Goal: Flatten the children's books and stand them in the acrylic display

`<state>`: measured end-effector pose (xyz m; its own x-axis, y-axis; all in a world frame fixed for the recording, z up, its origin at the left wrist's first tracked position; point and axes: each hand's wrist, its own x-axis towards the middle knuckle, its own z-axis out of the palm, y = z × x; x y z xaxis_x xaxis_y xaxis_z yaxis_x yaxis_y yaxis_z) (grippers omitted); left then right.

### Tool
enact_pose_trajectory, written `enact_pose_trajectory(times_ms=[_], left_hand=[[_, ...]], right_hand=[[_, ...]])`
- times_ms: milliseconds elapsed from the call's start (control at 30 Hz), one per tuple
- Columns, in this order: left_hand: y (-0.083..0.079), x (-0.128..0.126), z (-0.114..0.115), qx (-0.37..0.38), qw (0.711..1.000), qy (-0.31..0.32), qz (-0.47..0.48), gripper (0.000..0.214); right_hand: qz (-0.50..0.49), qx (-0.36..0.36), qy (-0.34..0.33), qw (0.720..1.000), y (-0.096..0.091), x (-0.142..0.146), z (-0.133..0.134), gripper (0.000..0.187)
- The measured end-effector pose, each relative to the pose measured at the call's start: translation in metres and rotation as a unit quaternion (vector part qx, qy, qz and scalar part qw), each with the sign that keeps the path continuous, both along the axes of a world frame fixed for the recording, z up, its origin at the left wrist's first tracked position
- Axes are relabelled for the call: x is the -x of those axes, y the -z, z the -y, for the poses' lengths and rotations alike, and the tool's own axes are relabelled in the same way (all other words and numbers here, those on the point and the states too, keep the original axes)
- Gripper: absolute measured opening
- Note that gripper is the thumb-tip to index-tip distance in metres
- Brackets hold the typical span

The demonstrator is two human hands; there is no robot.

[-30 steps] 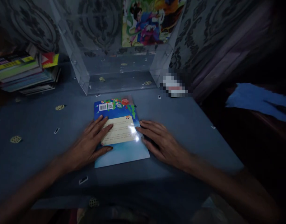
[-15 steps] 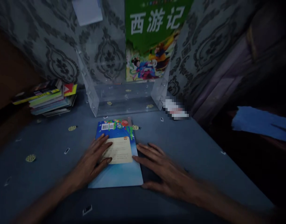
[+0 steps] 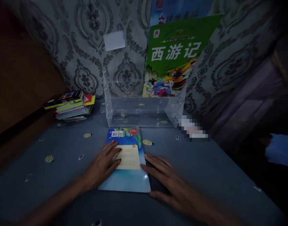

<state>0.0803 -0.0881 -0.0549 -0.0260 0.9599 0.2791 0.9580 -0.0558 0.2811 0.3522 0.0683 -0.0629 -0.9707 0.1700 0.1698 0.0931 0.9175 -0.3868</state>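
A blue book (image 3: 129, 180) lies flat on the table, its back cover up, with barcodes at the top and a cream text panel in the middle. My left hand (image 3: 105, 164) rests on the book's left side, fingers stretched out across the cover. Along the right edge lies my right hand (image 3: 166, 179), fingers extended and thumb apart, its fingertips at the edge. Neither hand grips anything. Behind the book stands a clear acrylic rack (image 3: 139, 117), with a green book (image 3: 174, 66) upright in its right part.
A blue book (image 3: 181, 9) shows behind the green one. At the left back sits a stack of books (image 3: 72, 106). A blurred-out item (image 3: 193, 128) lies right of the rack. A white card (image 3: 114, 40) is against the patterned wall. The table (image 3: 64, 175) ends at a slanting right edge.
The camera view has tilted up and turned left, so the scene sits lower and further right, and more of the upright books shows. My hands keep their places on the blue book.
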Motion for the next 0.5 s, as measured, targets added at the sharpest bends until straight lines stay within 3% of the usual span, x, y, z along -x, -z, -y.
enact_pose_trajectory(times_ms=[133, 267, 400, 500], left_hand=[[-0.009, -0.002, -0.010, -0.004, 0.999, -0.003, -0.050, 0.030], [-0.016, -0.010, -0.033, -0.013, 0.996, 0.013, -0.086, 0.024], [-0.008, -0.015, -0.055, -0.035, 0.996, 0.001, -0.076, 0.029], [-0.001, -0.012, -0.059, -0.048, 0.997, -0.006, -0.061, 0.032]], right_hand=[[-0.018, -0.012, -0.002, 1.000, -0.027, 0.017, -0.003, 0.060], [-0.089, -0.006, 0.019, 0.996, -0.047, 0.067, -0.005, 0.032], [-0.078, -0.036, 0.027, 0.996, -0.032, 0.115, -0.029, 0.034], [-0.061, -0.022, 0.062, 0.996, -0.013, 0.121, -0.058, 0.039]])
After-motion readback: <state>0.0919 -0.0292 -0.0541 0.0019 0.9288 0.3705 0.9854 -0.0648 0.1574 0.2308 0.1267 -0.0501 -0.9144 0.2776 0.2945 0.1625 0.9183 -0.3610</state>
